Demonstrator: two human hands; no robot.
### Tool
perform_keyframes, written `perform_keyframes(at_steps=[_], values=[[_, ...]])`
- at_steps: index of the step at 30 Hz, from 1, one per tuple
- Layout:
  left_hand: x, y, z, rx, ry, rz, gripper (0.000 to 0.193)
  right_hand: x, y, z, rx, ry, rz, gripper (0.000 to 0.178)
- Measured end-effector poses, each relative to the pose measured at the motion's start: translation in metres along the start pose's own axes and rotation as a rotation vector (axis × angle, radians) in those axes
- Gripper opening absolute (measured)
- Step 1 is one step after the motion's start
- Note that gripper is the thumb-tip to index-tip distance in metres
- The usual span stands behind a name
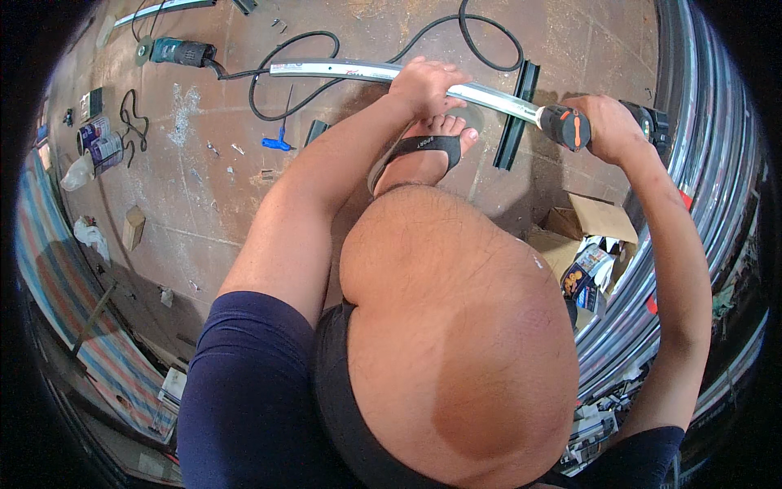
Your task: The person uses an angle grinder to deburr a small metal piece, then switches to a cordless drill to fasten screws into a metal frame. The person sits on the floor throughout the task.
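A long silver metal profile (346, 71) runs across the upper middle, its right part lying over a black ridged bar (505, 147). My left hand (425, 88) is closed over the profile near its middle, just beyond my sandalled foot (428, 147). In my right hand (609, 130) is a cordless drill (564, 128) with a black and orange body, its fingers wrapped round the handle. The drill's nose meets the right end of the profile; any bit or screw there is too small to make out. My bent knee fills the lower middle.
An angle grinder (183, 53) lies upper left, its black cable (305, 34) looping behind the profile. Nearby is a blue T-handled tool (277, 144). Cans (104, 149) stand far left. An opened cardboard box (607, 218) and stacked long metal profiles (696, 163) line the right.
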State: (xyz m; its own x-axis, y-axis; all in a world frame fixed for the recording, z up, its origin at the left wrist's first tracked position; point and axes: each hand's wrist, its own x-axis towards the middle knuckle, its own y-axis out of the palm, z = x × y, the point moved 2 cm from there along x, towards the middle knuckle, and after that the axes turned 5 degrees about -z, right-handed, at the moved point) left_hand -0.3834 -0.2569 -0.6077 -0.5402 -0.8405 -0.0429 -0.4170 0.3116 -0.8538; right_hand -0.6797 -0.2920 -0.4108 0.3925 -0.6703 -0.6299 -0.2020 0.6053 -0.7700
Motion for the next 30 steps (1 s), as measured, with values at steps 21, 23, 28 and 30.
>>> perform_keyframes(at_steps=[21, 23, 28, 30], values=[[-0.001, 0.009, 0.003, 0.02, 0.095, -0.155, 0.052, 0.018, -0.016, 0.007, -0.256, -0.161, -0.011, 0.014], [-0.003, 0.01, 0.002, 0.019, 0.132, -0.223, 0.051, 0.018, -0.015, 0.007, -0.28, -0.172, -0.013, 0.014], [-0.002, 0.011, 0.003, 0.025, 0.141, -0.237, 0.049, 0.021, -0.01, 0.004, -0.336, -0.207, -0.077, 0.013], [-0.002, 0.01, 0.003, -0.016, 0.146, -0.222, 0.049, 0.022, -0.007, 0.003, -0.316, -0.186, -0.075, 0.011]])
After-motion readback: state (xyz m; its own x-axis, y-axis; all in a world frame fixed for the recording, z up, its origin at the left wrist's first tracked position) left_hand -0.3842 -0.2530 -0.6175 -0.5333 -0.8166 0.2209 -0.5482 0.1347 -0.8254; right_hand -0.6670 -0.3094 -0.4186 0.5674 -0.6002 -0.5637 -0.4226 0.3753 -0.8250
